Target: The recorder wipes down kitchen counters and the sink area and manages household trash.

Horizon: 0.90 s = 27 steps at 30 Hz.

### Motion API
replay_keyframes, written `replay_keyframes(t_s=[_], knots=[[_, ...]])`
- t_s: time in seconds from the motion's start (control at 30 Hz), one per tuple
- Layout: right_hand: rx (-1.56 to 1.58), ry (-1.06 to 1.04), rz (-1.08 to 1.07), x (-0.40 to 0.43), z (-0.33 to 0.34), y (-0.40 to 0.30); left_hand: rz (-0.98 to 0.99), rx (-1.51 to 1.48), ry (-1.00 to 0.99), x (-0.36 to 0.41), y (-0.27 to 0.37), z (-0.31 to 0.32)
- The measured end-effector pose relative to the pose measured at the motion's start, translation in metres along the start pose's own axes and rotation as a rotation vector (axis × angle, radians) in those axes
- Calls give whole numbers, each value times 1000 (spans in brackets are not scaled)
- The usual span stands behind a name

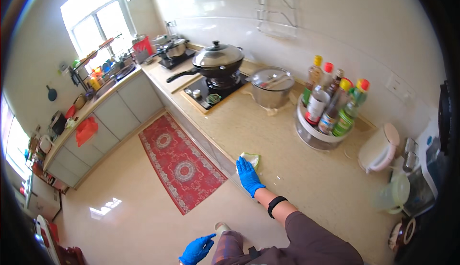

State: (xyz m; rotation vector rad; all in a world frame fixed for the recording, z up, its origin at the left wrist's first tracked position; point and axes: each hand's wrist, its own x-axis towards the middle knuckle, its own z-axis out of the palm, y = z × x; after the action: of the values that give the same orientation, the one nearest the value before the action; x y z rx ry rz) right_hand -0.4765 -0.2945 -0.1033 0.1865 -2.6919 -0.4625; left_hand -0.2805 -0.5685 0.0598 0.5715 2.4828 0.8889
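Observation:
My right hand, in a blue glove, lies nearly flat on a white cloth with a green edge. It presses the cloth against the beige countertop, close to the front edge. The fingers point away from me, and part of the cloth is hidden under the palm. A few small white specks lie on the counter just right of that hand. My left hand, also gloved in blue, hangs low over the floor beside my leg. Nothing shows in it, and its fingers are loosely bent.
Along the wall stand a lidded wok on a gas stove, a lidded steel pot and a round rack of bottles. A pale kettle and a greenish plastic jug sit at right. A red rug covers some floor.

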Motion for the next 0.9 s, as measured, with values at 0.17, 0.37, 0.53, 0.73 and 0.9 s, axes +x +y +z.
replay_keyframes(t_s=[0.17, 0.37, 0.53, 0.73, 0.9], knots=[[-23, -37, 83, 110, 31, -34, -160, -291, 12, 32, -44, -30], [148, -131, 17, 230, 64, -70, -49, -249, 129, 99, -127, -100], [772, -191, -20, 318, 93, -66, -26, -274, 115, 160, -161, -185], [389, -54, 243, 337, 87, -87, 49, -266, 161, 218, -201, -247], [150, -96, 76, 402, 110, -113, 264, -119, 44, 293, -211, -297]])
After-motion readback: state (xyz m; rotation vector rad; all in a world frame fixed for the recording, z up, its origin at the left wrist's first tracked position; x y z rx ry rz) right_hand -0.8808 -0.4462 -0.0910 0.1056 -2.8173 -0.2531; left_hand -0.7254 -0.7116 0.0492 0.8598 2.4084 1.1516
